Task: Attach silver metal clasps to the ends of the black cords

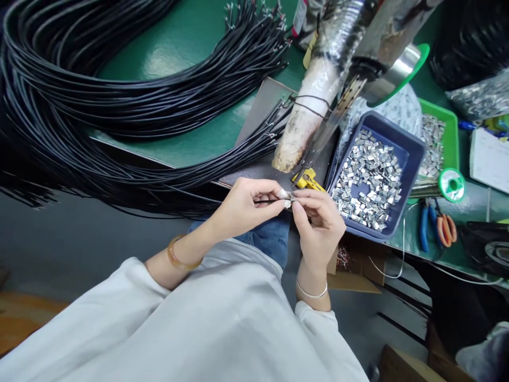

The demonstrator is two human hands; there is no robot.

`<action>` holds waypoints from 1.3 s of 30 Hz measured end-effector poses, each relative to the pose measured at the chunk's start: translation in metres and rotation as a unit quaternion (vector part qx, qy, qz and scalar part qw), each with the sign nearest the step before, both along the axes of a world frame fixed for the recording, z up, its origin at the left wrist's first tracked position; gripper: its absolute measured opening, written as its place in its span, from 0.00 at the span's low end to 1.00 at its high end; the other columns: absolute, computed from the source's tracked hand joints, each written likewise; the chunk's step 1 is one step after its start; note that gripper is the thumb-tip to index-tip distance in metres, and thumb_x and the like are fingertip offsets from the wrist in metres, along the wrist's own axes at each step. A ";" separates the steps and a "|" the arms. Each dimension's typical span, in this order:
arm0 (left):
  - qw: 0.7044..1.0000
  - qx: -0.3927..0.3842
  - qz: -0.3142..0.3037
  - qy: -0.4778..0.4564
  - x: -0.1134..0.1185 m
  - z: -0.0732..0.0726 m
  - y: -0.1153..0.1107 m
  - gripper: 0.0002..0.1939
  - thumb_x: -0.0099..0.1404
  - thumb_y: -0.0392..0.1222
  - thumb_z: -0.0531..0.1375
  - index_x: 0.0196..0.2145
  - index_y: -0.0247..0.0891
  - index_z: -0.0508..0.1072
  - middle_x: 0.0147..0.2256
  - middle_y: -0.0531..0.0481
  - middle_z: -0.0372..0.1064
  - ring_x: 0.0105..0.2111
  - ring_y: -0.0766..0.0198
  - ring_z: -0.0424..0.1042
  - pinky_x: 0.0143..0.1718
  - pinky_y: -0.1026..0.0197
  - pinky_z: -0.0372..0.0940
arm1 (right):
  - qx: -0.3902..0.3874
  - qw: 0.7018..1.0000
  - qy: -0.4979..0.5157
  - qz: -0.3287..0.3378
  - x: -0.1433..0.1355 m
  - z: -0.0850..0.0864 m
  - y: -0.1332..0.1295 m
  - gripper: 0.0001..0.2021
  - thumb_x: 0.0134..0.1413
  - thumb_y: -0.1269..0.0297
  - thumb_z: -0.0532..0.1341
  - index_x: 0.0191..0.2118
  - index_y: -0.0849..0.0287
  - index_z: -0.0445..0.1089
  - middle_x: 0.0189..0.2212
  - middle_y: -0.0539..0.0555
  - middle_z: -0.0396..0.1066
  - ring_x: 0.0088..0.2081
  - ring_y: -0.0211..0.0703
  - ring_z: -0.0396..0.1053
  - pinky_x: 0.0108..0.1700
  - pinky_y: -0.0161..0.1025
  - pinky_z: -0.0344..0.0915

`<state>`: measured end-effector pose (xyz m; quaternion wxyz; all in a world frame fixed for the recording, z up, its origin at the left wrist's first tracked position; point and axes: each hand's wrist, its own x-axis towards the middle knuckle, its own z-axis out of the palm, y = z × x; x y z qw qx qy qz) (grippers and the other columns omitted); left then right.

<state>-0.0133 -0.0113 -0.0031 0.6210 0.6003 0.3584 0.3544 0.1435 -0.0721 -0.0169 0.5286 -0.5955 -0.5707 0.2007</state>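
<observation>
Close to my lap, my left hand [250, 207] pinches a thin black cable [262, 201] near its end, with white wrapping on two fingertips. My right hand [320, 215] meets it there, thumb and fingers pressed together at the cable's tip. What lies between the right fingertips is too small to make out. Just beyond the hands is a yellow tool [308, 179], partly hidden by them. A dark blue bin [409, 154] of small shiny metal pieces [369, 185] stands beside my right hand.
Bundles of black cables [159, 103] cover the green table [159, 151] at left and hang over its edge. A plastic-wrapped lamp-like arm [306, 116] slants down above the hands. At right are a green bin [453, 132], a solder spool [452, 184] and pliers [444, 229].
</observation>
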 end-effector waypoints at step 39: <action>0.996 -0.050 -0.038 -0.056 -0.005 0.005 -0.002 0.06 0.62 0.35 0.64 0.28 0.31 0.73 0.21 0.56 0.65 0.22 0.74 0.61 0.25 0.71 0.59 | 0.018 1.000 0.016 0.018 -0.002 0.003 -0.004 0.05 0.60 0.70 0.66 0.39 0.52 0.78 0.39 0.51 0.78 0.42 0.40 0.78 0.39 0.39 0.78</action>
